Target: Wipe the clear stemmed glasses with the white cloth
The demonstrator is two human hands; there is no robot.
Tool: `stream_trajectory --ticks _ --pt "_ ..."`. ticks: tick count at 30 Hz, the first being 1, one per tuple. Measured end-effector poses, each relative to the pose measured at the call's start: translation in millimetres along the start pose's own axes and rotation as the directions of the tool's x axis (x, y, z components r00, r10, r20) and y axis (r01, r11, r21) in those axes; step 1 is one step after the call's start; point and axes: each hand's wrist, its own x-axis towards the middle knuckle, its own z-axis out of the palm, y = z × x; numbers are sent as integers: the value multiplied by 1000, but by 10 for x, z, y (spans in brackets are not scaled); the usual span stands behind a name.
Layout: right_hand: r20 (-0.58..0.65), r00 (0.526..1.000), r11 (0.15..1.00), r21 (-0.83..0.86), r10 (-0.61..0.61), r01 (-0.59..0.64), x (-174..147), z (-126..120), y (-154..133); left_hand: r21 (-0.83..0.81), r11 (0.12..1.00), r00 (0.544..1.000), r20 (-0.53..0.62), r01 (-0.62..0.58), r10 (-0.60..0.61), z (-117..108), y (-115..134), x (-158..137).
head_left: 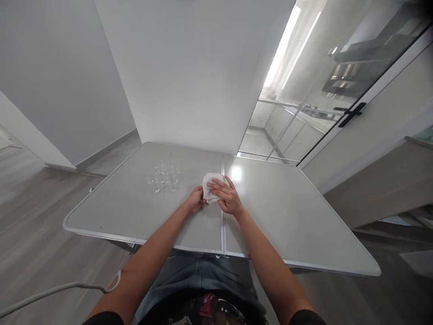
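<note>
One seamed table (277, 207) | cloth (206, 184) held | white wall (189, 67) | wood-look floor (34, 203)

Matt, softly creased cloth (210, 178) lies under the right hand (229, 197). Left of the left hand (195, 199), small clear pieces (162, 178) look smooth and glossy, glass or plastic. The tabletop (277, 212) around both hands has a smooth satin sheen; beyond them, the wall (182, 81) is matt; far left, the floor (34, 230) looks wood-grained.
</note>
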Motion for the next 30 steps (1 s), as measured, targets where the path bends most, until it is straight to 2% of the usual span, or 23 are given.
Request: stream_trajectory --ticks 2,4,5,7,8,13,15,16,18,19,21,23,24,26,28,30 --pt "-157 976 972 202 149 -116 -10 74 -17 -39 999 1000 13 -12 13 11 33 -26" --pt "-306 894 884 432 328 -177 -19 161 -30 -87 995 997 53 -44 49 21 69 -57" --pt "-340 841 814 551 421 -185 -19 207 -33 -106 992 994 77 -66 75 25 84 -69" --pt "-319 763 656 734 562 -176 -6 292 -34 -112 988 985 120 -108 122 29 100 -81" --pt "-293 744 594 786 600 -170 8 326 -31 -97 988 982 135 -120 133 28 99 -80" --pt "-107 746 377 904 657 -202 91 316 32 55 989 972 198 -139 125 8 20 -44" --pt "-50 723 291 933 689 -213 98 236 73 159 976 968 226 -147 109 -5 -19 -35" --pt "-51 707 275 939 706 -207 91 189 90 215 965 967 236 -152 99 -11 -33 -34" --pt "-101 683 302 936 723 -181 59 94 103 318 933 964 250 -167 87 -20 -51 -37" --pt "-149 682 353 920 716 -169 38 53 96 360 916 963 253 -178 88 -22 -54 -40" --pt "-274 705 530 831 655 -169 -4 -7 53 432 881 965 245 -195 93 -21 -55 -45" --pt "-349 780 736 646 519 -200 -33 -26 -14 487 850 971 214 -203 110 -19 -58 -45" --pt "-340 837 824 528 428 -207 -40 -21 -48 507 837 974 188 -204 123 -20 -63 -42" --pt "-226 941 936 304 254 -180 -38 14 -101 526 828 981 112 -196 161 -30 -76 -30" --pt "-105 983 976 174 152 -132 -26 62 -125 518 834 979 36 -188 199 -47 -89 -11" --pt "-98 986 982 147 137 -121 -19 100 -122 489 853 976 -11 -185 218 -62 -93 14"
